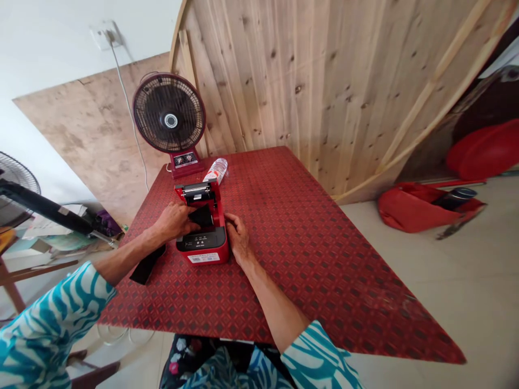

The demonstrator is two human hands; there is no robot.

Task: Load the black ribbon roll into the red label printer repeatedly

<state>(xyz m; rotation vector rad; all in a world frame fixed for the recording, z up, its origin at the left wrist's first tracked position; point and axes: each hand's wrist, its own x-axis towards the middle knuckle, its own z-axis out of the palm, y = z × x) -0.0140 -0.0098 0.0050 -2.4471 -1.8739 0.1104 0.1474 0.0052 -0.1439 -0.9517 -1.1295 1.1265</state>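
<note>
A red and black label printer [205,255] stands on the table with its lid raised at the back. Its front panel carries small buttons and a white sticker. My left hand [175,220] reaches over the printer's left side, its fingers closed on a black ribbon roll [201,217] at the open compartment. Part of the roll is hidden by the fingers. My right hand [238,235] lies against the printer's right side, fingers loosely extended and touching the casing. Below my left forearm, a black strip [146,268] lies on the table.
Behind the printer, a clear plastic bottle [216,170] lies on its side near a dark red fan [170,120]. The table [320,259] has a red patterned cover. A red bag [413,208] sits on the floor to the right; a standing fan [44,202] is at the left.
</note>
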